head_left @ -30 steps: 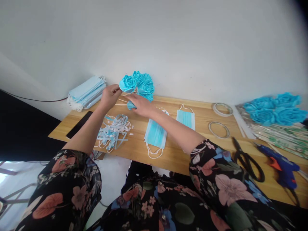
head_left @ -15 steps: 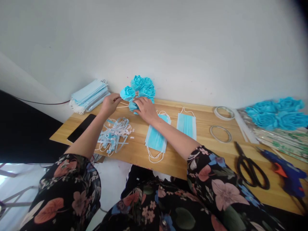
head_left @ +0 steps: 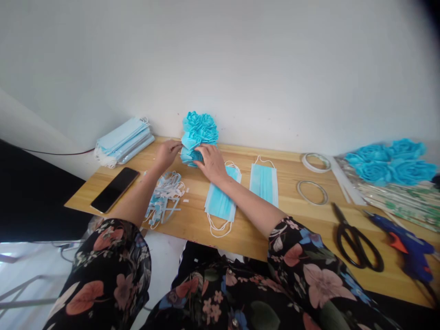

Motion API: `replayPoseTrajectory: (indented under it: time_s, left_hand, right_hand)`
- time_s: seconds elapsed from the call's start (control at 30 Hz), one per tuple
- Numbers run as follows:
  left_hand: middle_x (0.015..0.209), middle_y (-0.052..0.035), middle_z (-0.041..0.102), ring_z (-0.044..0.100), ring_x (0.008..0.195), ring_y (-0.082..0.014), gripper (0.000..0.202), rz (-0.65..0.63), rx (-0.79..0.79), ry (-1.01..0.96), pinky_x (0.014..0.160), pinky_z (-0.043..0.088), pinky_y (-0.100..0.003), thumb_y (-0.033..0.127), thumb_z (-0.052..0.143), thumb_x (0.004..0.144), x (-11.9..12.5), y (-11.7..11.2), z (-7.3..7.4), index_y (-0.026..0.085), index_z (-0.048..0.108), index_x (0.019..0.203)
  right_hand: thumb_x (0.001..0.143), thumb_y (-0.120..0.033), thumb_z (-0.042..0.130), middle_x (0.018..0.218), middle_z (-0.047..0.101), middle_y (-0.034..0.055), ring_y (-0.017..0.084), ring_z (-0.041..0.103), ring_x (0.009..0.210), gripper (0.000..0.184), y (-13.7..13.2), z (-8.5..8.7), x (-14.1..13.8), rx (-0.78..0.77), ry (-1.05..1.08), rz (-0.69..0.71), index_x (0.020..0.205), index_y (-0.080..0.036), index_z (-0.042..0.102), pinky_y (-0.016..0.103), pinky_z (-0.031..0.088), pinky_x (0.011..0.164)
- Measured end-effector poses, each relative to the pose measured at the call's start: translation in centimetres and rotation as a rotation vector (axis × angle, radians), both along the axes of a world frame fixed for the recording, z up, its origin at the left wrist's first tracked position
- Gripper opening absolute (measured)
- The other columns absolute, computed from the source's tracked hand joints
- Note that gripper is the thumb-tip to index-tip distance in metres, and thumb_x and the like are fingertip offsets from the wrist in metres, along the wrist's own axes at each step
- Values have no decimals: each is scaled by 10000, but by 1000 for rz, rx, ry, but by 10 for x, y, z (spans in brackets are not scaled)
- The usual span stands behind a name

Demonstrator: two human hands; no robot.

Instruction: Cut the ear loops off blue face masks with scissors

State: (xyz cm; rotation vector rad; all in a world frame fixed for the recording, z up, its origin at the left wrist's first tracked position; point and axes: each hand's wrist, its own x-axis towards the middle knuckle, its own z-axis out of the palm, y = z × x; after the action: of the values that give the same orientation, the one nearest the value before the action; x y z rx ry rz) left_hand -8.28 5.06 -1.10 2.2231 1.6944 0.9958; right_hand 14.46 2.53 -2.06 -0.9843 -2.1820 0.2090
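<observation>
A bunch of blue crinkled flowers (head_left: 201, 127) stands at the back of the table against the wall, between my hands. My left hand (head_left: 167, 155) is closed in a pinch at the left edge of a blue flower (head_left: 190, 141). On the bunch's near right side, my right hand (head_left: 211, 161) curls its thumb and fingers round the lower blue flower (head_left: 189, 157). The stems are mostly hidden by petals and fingers. Under my right wrist lies a blue face mask (head_left: 222, 201), and a second mask (head_left: 264, 183) is to its right.
Cut mask strips (head_left: 165, 195) lie near my left forearm, by a black phone (head_left: 115, 189). Stacked masks (head_left: 123, 137) sit back left. Rightward are tape rolls (head_left: 312, 192), scissors (head_left: 357, 243), a blue glue gun (head_left: 404, 243) and more blue flowers (head_left: 392, 160) on packets.
The flower at my left hand has come down and right, against the bunch. My left hand has moved slightly right and lower. My right hand stays by the lower flower.
</observation>
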Motion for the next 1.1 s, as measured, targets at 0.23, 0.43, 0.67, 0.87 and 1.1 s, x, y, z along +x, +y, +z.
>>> replayPoseTrajectory:
  time_s: [0.23, 0.43, 0.67, 0.87, 1.1]
  left_hand:
    - [939, -107, 737, 632, 922, -238, 390, 106, 52, 34, 863, 465, -344, 351, 440, 937, 4, 2, -17, 158, 765, 1031]
    - [939, -113, 741, 635, 919, -250, 380, 98, 102, 5, 854, 459, -358, 351, 453, 945, 3, 5, -24, 162, 774, 1025]
    - [905, -93, 753, 653, 870, -243, 317, 69, 159, -28, 831, 476, -347, 344, 511, 932, -2, 5, -20, 171, 776, 929]
    - [943, -96, 766, 670, 905, -253, 303, 103, 219, 22, 842, 478, -356, 348, 517, 928, -13, 10, -18, 182, 768, 895]
    - [910, -83, 751, 658, 929, -239, 310, 96, 141, -50, 858, 500, -334, 353, 496, 943, -3, 7, -30, 174, 745, 905]
  right_hand:
    - [951, -267, 606, 1260, 636, 143, 314, 538, 1193, 316, -10, 6, 22, 14, -41, 22, 1260, -198, 619, 460, 419, 1007]
    - [991, -244, 550, 1205, 674, 123, 288, 563, 1121, 335, -24, 6, 12, 6, -246, 128, 1320, -202, 603, 431, 416, 945]
    - [1000, -239, 546, 1156, 696, 129, 272, 586, 1088, 433, -22, -1, -3, 13, -350, 115, 1430, -191, 535, 414, 412, 905]
    - [1002, -239, 540, 1151, 700, 117, 266, 592, 1088, 424, -19, -8, -4, 30, -346, 101, 1424, -205, 542, 407, 409, 900]
    - [996, -224, 531, 1179, 697, 122, 276, 587, 1096, 424, -21, -1, -5, 10, -340, 100, 1420, -203, 552, 416, 413, 902]
